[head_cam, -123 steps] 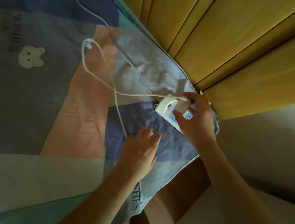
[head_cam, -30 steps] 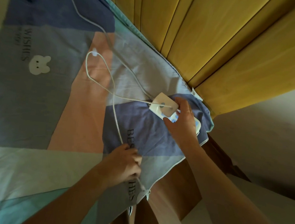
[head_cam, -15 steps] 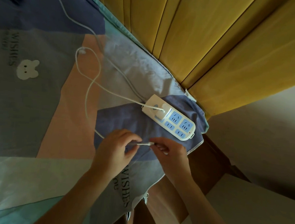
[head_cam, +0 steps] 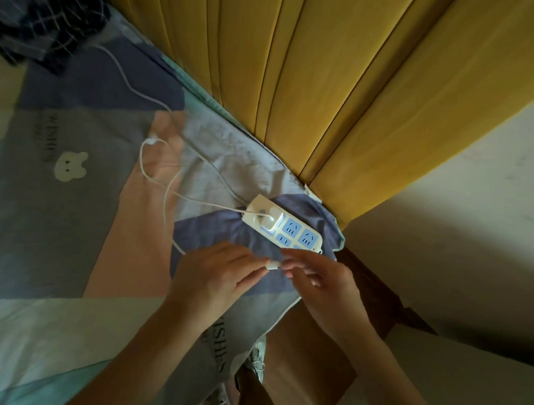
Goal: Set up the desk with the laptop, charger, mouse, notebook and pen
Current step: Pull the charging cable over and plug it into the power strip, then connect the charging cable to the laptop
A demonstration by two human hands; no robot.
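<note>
A: What did the charger look like?
B: It was a small white block plugged into the power strip on the bed. Its thin white cord looped over the blanket.

A: What had changed?
B: A moment before, the right hand was at the strip. Then both hands pinched the cord's end, the left hand too.

A: What else was there?
B: A yellow headboard and dark checked cloth. Nothing blocked the hands.

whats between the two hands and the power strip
In the head view, only a bare strip of purple bedsheet separates the hands, left and right, from the power strip.
</note>
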